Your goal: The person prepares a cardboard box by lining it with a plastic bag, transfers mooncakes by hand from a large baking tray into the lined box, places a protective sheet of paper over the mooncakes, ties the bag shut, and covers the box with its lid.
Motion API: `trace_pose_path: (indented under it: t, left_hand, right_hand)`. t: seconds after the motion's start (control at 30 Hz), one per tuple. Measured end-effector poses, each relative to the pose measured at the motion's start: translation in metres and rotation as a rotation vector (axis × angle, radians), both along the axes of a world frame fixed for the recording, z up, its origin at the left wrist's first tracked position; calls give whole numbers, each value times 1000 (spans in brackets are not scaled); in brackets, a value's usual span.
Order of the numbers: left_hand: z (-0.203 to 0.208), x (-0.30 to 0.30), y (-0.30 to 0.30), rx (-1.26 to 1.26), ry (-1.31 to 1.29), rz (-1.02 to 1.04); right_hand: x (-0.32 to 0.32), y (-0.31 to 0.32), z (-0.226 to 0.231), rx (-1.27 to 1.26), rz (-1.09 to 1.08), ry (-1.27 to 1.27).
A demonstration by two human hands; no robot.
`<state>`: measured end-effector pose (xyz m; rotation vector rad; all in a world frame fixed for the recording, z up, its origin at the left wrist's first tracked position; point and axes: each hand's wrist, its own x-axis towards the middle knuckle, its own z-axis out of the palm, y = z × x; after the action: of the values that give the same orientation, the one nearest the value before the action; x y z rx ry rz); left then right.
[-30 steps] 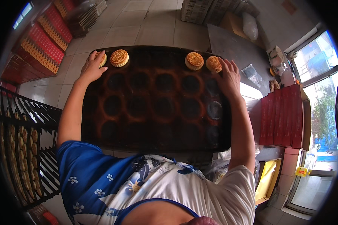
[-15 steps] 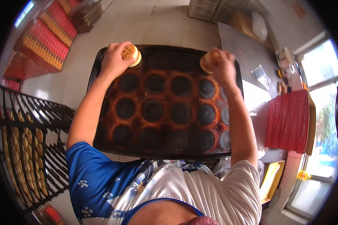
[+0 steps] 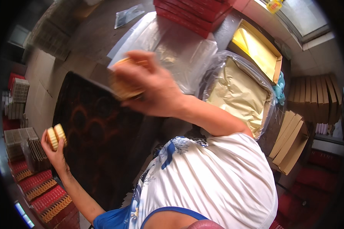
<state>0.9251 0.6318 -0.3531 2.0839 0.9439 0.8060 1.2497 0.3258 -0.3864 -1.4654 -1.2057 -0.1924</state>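
Note:
My left hand (image 3: pixel 58 158) is closed around two round golden mooncakes (image 3: pixel 56 136), pressed face to face, their pale ridged sides showing. It is beside the left edge of a dark baking tray (image 3: pixel 90 156), whose surface bears scorched round marks. My right hand (image 3: pixel 158 89) is smeared by motion over the tray's far right corner, near a clear plastic sheet (image 3: pixel 156 42). Its fingers wrap round golden-brown mooncakes (image 3: pixel 123 86); blur hides how many. To the right of that arm is a box lined with gold-coloured sheet and clear plastic (image 3: pixel 239 95).
Red boxes (image 3: pixel 191 13) are stacked at the back of the grey table. An open yellow box (image 3: pixel 258 49) lies beyond the lined box. Folded cardboard pieces (image 3: pixel 288 141) stand at the right. Red boxes with patterned sides (image 3: pixel 51 196) sit at the lower left.
My view has turned to the right, toward the table with the lined box. Both hands still hold mooncakes; the right has come away from the tray's corner toward the plastic sheet.

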Motion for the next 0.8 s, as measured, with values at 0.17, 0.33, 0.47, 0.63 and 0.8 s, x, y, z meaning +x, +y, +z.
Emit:
trace_pose_path:
  t: [0.17,0.33,0.47,0.63,0.8]
  left_hand:
    - [24,240,-160,-219,122,-604]
    - [-123,425,-333,-27,114,-1041]
    - [-232,513,-420,150,139,-1108]
    - [-312,545,-445,501,185,-1094]
    - [-294,519,-445,522,114,-996]
  right_hand:
    - [62,-167,-112,-182,-673,423]
    - [134,-293,-217,-370,-1080,481]
    - [180,-317,-260,-442,-1122,391]
    - [205,-313,-302,-535,-1085,199]
    - [183,-325,-293,-419,-1062,225]
